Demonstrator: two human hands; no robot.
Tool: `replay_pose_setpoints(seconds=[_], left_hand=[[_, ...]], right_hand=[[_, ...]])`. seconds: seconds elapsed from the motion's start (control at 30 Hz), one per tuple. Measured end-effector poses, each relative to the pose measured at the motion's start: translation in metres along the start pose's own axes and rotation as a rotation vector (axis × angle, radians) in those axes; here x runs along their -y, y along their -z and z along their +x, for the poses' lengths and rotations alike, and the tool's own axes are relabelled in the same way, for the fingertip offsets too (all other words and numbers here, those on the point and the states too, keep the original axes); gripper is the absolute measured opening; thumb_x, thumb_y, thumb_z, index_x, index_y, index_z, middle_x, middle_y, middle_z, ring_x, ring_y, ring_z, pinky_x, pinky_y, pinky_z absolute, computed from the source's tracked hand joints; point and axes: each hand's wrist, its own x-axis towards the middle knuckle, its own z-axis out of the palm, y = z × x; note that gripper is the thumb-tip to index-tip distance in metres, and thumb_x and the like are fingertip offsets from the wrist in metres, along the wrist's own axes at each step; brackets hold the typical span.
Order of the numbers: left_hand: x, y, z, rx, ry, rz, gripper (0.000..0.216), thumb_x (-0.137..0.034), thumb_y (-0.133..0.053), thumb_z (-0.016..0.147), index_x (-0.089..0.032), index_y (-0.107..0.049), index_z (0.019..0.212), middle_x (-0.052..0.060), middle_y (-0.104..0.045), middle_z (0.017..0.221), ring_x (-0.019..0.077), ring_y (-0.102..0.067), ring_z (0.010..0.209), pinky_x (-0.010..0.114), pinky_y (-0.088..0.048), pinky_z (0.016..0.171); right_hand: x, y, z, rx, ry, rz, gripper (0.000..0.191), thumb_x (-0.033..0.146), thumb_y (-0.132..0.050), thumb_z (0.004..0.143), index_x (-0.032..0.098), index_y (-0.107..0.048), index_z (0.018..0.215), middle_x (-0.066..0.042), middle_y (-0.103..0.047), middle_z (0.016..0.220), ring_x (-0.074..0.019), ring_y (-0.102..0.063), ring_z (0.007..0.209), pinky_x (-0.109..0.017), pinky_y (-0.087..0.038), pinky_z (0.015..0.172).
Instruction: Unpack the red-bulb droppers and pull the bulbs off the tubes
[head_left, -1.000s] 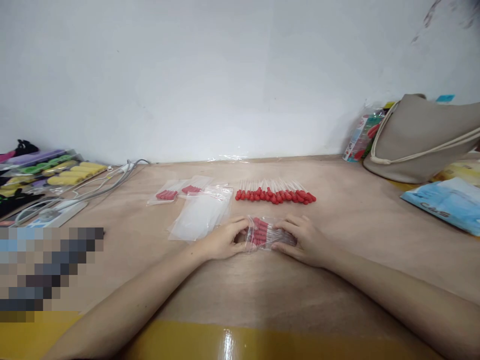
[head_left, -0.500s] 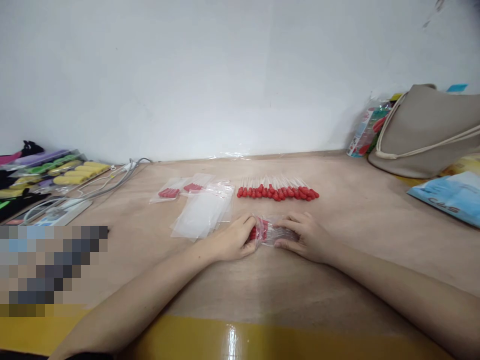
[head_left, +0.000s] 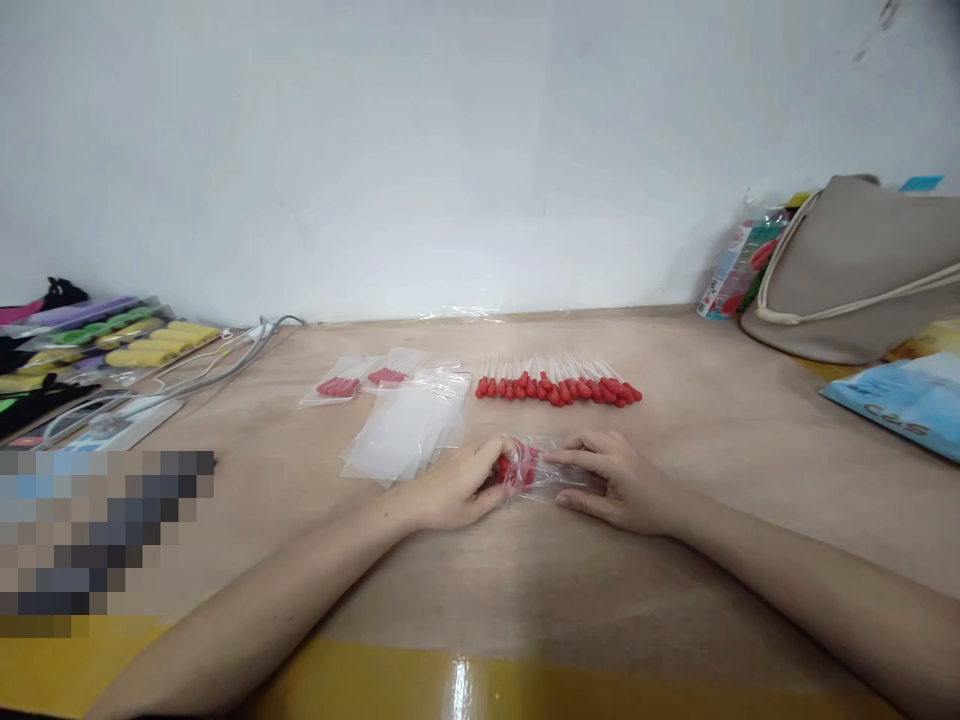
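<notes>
Between my hands, a clear plastic bag (head_left: 551, 486) lies on the table with several red-tipped sticks (head_left: 521, 468) inside. The fingers and thumb of my left hand (head_left: 465, 484) are closed round the bag's left end, by the red tips. My right hand (head_left: 626, 482) rests over the other end, its fingers stretched out and its thumb apart, touching the film. Part of the bag is hidden beneath that palm. Behind the hands, a row of loose red-tipped sticks (head_left: 559, 386) lies with pale stems pointing at the wall.
Left of the row lie overlapping clear bags (head_left: 405, 430) and two filled packets (head_left: 337, 386) (head_left: 388, 375). A power strip (head_left: 131, 422) with cables and several colourful packs (head_left: 161, 343) sit far left. On the right are a grey bag (head_left: 862, 265) and a blue pack (head_left: 900, 400).
The fingers of my right hand have shifted slightly on the bag, the index finger now reaching toward the red tips. My left hand keeps its hold, and the view has tilted a little.
</notes>
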Motion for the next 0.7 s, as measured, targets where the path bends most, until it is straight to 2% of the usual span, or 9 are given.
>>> replay_pose_setpoints(seconds=[0.13, 0.3, 0.53, 0.7], left_hand=[[0.002, 0.004, -0.001, -0.006, -0.069, -0.051, 0.020, -0.019, -0.044, 0.085, -0.019, -0.041, 0.105, 0.006, -0.053, 0.103, 0.0170, -0.052, 0.093, 0.032, -0.042, 0.081], [0.006, 0.002, -0.002, 0.005, -0.085, -0.017, 0.021, -0.019, -0.054, 0.079, -0.018, -0.046, 0.099, 0.006, -0.055, 0.101, 0.0174, -0.052, 0.090, 0.032, -0.044, 0.079], [0.021, 0.000, 0.000, -0.058, -0.059, -0.376, 0.019, -0.021, -0.056, 0.080, -0.015, -0.052, 0.097, 0.007, -0.058, 0.099, 0.0138, -0.057, 0.085, 0.026, -0.047, 0.072], [0.021, 0.006, 0.001, -0.111, -0.118, -0.307, 0.018, -0.020, -0.060, 0.077, -0.014, -0.057, 0.094, 0.008, -0.059, 0.099, 0.0158, -0.056, 0.091, 0.026, -0.047, 0.073]], right_hand=[[-0.001, 0.000, 0.000, -0.004, 0.006, 0.019, 0.040, 0.042, -0.056, 0.080, 0.024, -0.058, 0.115, -0.008, -0.059, 0.099, -0.0178, -0.055, 0.089, -0.034, -0.041, 0.078], [-0.002, -0.001, 0.000, 0.003, 0.010, 0.019, 0.037, 0.042, -0.055, 0.080, 0.025, -0.059, 0.113, -0.008, -0.059, 0.098, -0.0187, -0.054, 0.088, -0.036, -0.041, 0.078], [0.000, -0.002, 0.000, 0.016, -0.005, 0.026, 0.038, 0.041, -0.055, 0.081, 0.024, -0.058, 0.115, -0.008, -0.058, 0.099, -0.0187, -0.054, 0.089, -0.036, -0.041, 0.079], [0.000, -0.003, 0.001, -0.001, -0.012, 0.029, 0.038, 0.041, -0.056, 0.080, 0.024, -0.059, 0.114, -0.008, -0.058, 0.099, -0.0184, -0.053, 0.089, -0.036, -0.040, 0.080]])
